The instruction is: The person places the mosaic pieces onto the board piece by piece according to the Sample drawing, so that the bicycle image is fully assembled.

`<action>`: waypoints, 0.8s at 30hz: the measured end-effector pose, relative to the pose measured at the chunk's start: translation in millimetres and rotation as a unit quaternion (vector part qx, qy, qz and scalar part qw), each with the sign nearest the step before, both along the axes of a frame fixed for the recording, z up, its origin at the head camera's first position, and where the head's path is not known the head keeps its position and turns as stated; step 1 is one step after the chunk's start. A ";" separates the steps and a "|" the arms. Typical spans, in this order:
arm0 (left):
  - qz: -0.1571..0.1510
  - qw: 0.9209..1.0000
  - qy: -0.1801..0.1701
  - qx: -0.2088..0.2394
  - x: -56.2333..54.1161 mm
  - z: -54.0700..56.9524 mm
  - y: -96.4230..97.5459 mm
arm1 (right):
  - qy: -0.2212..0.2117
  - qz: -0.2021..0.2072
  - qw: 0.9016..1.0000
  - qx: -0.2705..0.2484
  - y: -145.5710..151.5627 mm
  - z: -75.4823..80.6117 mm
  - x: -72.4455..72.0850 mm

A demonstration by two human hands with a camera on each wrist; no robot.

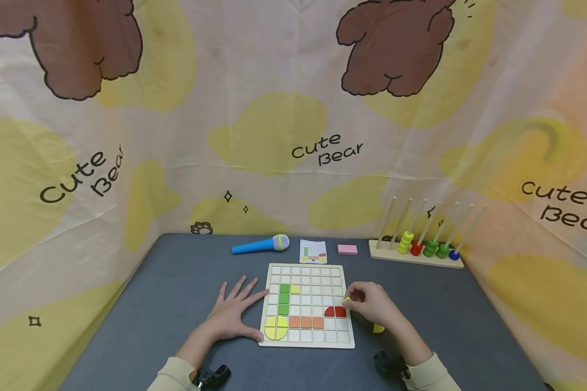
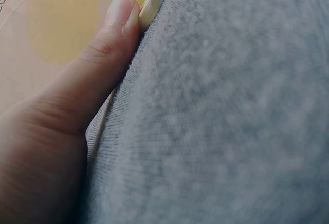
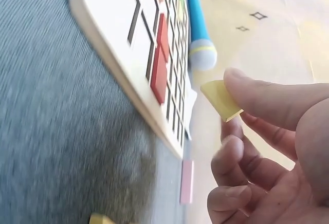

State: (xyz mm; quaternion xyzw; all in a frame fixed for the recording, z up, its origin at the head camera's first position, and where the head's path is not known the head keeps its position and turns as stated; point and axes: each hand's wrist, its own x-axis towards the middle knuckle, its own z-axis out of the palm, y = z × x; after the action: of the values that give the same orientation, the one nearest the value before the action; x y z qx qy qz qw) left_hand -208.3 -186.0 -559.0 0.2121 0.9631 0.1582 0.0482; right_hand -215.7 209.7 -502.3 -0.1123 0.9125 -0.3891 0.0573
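A white grid board [image 1: 305, 345] with a pale wooden rim lies on the table. My left hand [image 1: 232, 315] is spread flat at its left side, the thumb and fingertips touching the rim. Over the right edge, my right hand [image 1: 375, 305] pinches a small yellow tile [image 3: 220, 98] with a curved side between thumb and finger. On the board sit a column of green tiles [image 1: 284, 298], a yellow tile [image 1: 295, 289], a yellow rounded group [image 1: 276, 328], a row of orange tiles [image 1: 306, 322] and two red tiles [image 1: 335, 311]. Another yellow tile [image 1: 379, 329] lies under the right wrist.
Behind the board lie a blue toy microphone [image 1: 260, 245], a printed pattern card [image 1: 313, 252] and a pink block [image 1: 347, 250]. A bead rack [image 1: 416, 260] with upright pegs and coloured beads stands at the back right. Patterned cloth hangs around the grey table [image 1: 176, 288].
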 end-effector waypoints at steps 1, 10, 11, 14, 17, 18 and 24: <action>0.001 1.000 -0.002 -0.001 -0.2 -0.4 -0.2 | 0.002 0.002 1.000 0.000 -2.3 -0.1 0.1; 0.000 1.000 0.001 0.007 -0.2 -0.9 -0.3 | 0.010 0.015 1.000 -0.014 -21.2 -3.6 1.0; 0.000 1.000 0.001 0.007 -0.1 -1.2 -0.3 | 0.010 0.020 1.000 -0.012 -22.6 -4.7 1.2; 0.002 1.000 0.001 0.005 0.2 -2.1 -0.2 | 0.008 0.039 0.999 -0.008 -25.4 -7.7 2.6; 0.003 1.000 0.005 0.006 -0.4 -3.3 0.0 | -0.002 0.056 0.998 -0.008 -26.3 -9.9 4.5; 0.002 1.000 0.008 0.007 -0.6 -3.5 0.0 | -0.007 0.060 0.998 -0.009 -26.4 -10.3 5.3; 0.003 1.000 0.009 0.011 -0.9 -3.4 -0.4 | -0.026 0.072 0.997 -0.005 -27.2 -12.9 9.7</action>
State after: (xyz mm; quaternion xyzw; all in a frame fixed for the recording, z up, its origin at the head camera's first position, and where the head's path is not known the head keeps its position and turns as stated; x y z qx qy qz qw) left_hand -209.2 -186.4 -562.4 0.2114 0.9624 0.1667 0.0373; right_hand -205.9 182.5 -515.2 -0.1677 0.8983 -0.3912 0.1086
